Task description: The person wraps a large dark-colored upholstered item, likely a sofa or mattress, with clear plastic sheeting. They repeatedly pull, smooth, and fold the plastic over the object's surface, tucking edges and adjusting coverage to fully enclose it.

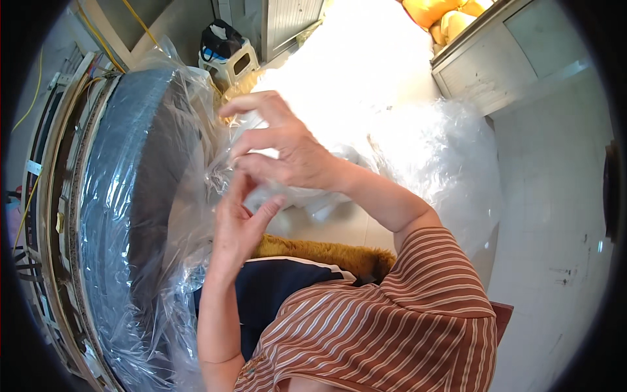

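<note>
Clear plastic film hangs in loose folds around and behind my hands. My right hand reaches across from the right with bent, partly spread fingers, its lower fingertips closed at the film. Just below it, my left hand points upward, thumb standing apart from the fingers. The left fingertips meet the lower fingers of my right hand and are partly hidden there. To the left stands a large round-edged stack of dark padded material, wrapped in glossy clear plastic.
A big crumpled heap of clear plastic lies at the right, beside a pale panel. Brown plush fabric lies near my lap. A white stool carries a black bag. Yellow-orange bundles sit at the far right.
</note>
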Available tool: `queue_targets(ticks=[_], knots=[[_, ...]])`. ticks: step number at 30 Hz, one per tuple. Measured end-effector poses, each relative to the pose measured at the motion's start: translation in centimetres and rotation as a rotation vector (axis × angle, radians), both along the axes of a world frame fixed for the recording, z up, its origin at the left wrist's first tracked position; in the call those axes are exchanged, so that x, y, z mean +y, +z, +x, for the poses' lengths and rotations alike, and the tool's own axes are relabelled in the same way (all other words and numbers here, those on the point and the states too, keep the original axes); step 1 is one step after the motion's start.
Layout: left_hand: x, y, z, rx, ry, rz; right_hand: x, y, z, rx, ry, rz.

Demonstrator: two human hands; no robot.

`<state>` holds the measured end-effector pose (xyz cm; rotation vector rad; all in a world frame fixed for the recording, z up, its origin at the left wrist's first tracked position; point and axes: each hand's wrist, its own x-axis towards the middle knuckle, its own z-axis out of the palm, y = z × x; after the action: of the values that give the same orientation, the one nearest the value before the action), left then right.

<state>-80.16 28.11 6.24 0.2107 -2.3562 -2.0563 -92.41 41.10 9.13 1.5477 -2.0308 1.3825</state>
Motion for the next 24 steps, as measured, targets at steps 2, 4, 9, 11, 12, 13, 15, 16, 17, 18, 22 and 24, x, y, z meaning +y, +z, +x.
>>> queue_targets(ticks=[2,4,9,11,12,13,15,16,17,18,22,24], knots=[[-0.4,1.2,1.2,-0.275,-0.078,0.245,-0.9,0.4,-0.9,-0.156,0.148,-0.095],[-0.8,2.8,2.9,-0.055,0.135,0.185,-1.0,0.6,-1.6,-0.297,0.281,-0.073],[-6.0,8.5,7.0,0.285,0.453,-0.052,3.3,-3.6,-8.7,-0.146,0.005,0.913],[-10.2,7.8,9.2,0.322,0.582,-0.113,4.1,-0.5,-11.0,0.133,-0.249,0.246],[-11.9,7.9,10.2,0.267,0.604,-0.272,3.5,4.2,-9.8,-0.14,-0.304,0.188],[-14.2,6.8,11.0,0.346,0.571,-0.483,2.3,8.4,-7.7,-0.053,-0.185,-0.005],[-17.6,6.1,13.0,0.298,0.541,-0.58,-0.8,13.0,-1.9,-0.016,0.069,-0.21],[-18.6,7.0,13.4,0.296,0.626,-0.666,-1.8,13.0,1.2,-0.054,0.175,-0.112],[-20.2,8.5,14.4,0.462,0.767,-0.603,-3.1,12.7,4.2,-0.113,0.29,-0.025],[-20.8,11.2,16.3,0.546,0.893,-0.35,-4.5,11.0,6.8,-0.25,0.43,0.073],[-24.9,14.4,27.0,1.091,0.829,0.041,-10.4,4.7,19.1,-0.946,0.974,0.681],[-26.1,11.5,31.5,1.149,1.03,-0.139,-11.1,1.9,26.7,-1.857,1.318,1.212]])
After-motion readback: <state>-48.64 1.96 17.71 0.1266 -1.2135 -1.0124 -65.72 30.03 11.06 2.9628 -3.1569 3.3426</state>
